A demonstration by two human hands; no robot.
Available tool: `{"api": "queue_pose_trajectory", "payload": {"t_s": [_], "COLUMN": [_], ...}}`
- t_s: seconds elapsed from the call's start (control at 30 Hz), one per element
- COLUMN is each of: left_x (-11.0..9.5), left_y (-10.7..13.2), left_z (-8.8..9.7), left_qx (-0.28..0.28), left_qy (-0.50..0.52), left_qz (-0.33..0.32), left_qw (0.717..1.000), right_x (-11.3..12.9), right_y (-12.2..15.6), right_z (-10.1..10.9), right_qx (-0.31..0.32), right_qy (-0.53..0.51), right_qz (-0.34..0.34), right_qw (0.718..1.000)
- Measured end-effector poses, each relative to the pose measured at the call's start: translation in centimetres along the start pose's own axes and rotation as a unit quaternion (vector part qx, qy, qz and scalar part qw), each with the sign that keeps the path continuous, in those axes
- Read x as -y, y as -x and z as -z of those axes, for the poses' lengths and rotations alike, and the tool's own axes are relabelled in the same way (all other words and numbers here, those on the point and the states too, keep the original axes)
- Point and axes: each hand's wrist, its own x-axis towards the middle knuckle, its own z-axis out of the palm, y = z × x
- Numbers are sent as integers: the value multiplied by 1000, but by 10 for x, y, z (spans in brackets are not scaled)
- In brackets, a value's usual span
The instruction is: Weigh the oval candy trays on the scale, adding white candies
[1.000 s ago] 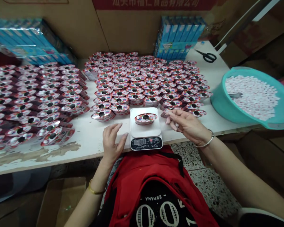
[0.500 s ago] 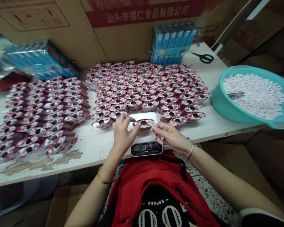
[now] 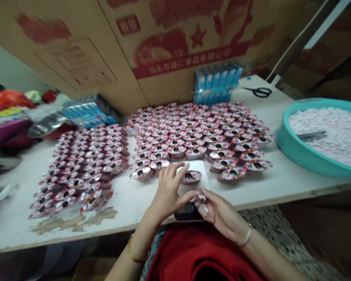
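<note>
Cardboard boxes with red print stand behind a white table [image 3: 128, 210] that fills the middle of the frame. Rows of small red cups [image 3: 193, 132] cover its centre, and more rows [image 3: 82, 164] lie at the left. Low in the centre is a scale [image 3: 197, 168] with one cup [image 3: 191, 177] on its plate.

The left hand [image 3: 168, 193] is half open, its fingers spread over the plate and just beside this cup. The right hand [image 3: 219, 212] is curled below the scale; it seems to pinch some small white pieces, but the blur makes this uncertain.

The spread fingers may press on the plate and falsify the weight, or push the cup off it. Loose pieces could slip over the near table edge. A basin [image 3: 298, 154] of white pieces sits at the right, near that edge, where an elbow could hit it.
</note>
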Motion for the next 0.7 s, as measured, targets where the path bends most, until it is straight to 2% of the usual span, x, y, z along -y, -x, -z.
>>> {"api": "queue_pose_trajectory", "payload": {"t_s": [0.13, 0.17, 0.2, 0.27, 0.37, 0.43, 0.5, 0.57, 0.7], "left_x": [18, 24, 32, 54, 104, 143, 179, 207, 242], "left_y": [-14, -16, -19, -25, -40, -55, -72, -88, -107], "left_z": [-4, -1, 6, 28, 78, 108, 125, 128, 108], "left_qx": [98, 102, 86, 14, -83, -80, -28, 17, 51], "left_qy": [-33, -25, -14, -2, -70, -157, -227, -256, -244], "left_qz": [1, -6, -9, 10, 121, 244, 340, 384, 386], "left_qw": [995, 994, 996, 1000, 987, 953, 912, 887, 888], "right_x": [-3, -3, -2, 1, 7, 11, 13, 13, 10], "right_y": [4, 7, 10, 17, 25, 26, 24, 19, 12], "right_z": [14, 17, 20, 25, 32, 35, 36, 36, 37], "right_qx": [-20, -25, -32, -57, -112, -138, -149, -150, -150], "right_qy": [62, 70, 77, 88, 100, 105, 110, 119, 135], "right_qz": [34, 34, 35, 39, 49, 59, 67, 68, 63], "right_qw": [997, 997, 996, 994, 987, 983, 980, 979, 977]}}
